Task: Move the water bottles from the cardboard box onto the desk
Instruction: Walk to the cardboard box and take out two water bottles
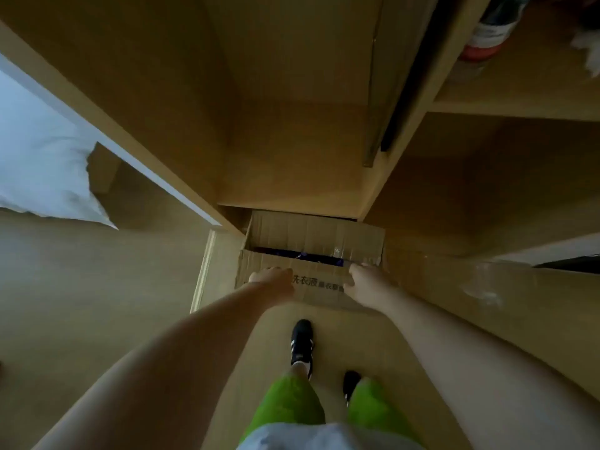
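Note:
A brown cardboard box point(311, 235) with printed characters on its near flap sits on the floor, partly under a wooden cabinet. My left hand point(274, 280) grips the near flap at its left part. My right hand point(363, 282) grips the same flap at its right part. Through the narrow gap between the flaps I see dark purple shapes and a glint of clear plastic point(337, 251); the bottles themselves cannot be made out. No desk surface is clearly in view.
A wooden cabinet point(292, 125) rises behind the box, with open shelves point(519, 102) on the right holding containers. A white pillow point(42, 164) lies at the left. My feet in dark shoes point(302, 342) stand on the wooden floor just before the box.

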`<state>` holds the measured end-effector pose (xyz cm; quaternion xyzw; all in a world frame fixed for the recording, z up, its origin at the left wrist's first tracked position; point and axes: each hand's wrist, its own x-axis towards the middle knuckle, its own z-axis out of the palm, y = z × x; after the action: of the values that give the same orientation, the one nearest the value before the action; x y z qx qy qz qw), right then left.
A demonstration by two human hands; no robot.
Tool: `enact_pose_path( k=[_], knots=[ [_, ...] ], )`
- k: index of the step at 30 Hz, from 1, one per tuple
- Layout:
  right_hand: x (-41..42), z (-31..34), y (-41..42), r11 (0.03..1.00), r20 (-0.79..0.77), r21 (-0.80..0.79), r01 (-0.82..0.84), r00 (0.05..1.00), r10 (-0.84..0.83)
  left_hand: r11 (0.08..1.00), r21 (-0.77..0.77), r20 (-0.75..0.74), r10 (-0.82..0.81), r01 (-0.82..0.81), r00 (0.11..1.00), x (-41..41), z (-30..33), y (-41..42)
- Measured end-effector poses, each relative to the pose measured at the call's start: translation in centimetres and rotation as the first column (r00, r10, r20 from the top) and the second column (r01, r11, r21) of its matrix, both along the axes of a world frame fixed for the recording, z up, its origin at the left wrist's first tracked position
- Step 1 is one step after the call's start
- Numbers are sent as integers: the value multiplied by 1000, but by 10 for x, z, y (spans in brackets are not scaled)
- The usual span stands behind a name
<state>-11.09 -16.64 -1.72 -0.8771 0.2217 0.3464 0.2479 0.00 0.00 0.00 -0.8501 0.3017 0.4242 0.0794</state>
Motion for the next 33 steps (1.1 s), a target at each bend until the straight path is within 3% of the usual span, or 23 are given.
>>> enact_pose_path(
  k=[10,19,23,27,30,32,33],
  knots=[
    [51,-85,5,999,-9,-36,24,1000,-25,995,17,8,-101,101,995,36,-117,-19],
    [55,-221,3,994,16,-98,-41,999,43,985,-12,80,-171,172,982,63,-246,-32],
    [46,-250,8,996,99,-51,74,993,-68,986,-73,83,-145,151,986,58,-266,-26],
    [44,-243,5,983,235,-141,114,969,-79,973,-136,242,-148,185,959,54,-257,-18],
    [48,-235,2,978,63,15,207,976,-208,994,-73,112,-72,81,991,58,-248,-16],
    [47,-232,7,920,-144,246,304,950,-276,990,64,-95,-116,123,989,56,-245,-10],
    [44,-231,11,915,-235,292,280,948,-216,976,122,-197,-154,180,968,53,-245,-5]
  ],
)
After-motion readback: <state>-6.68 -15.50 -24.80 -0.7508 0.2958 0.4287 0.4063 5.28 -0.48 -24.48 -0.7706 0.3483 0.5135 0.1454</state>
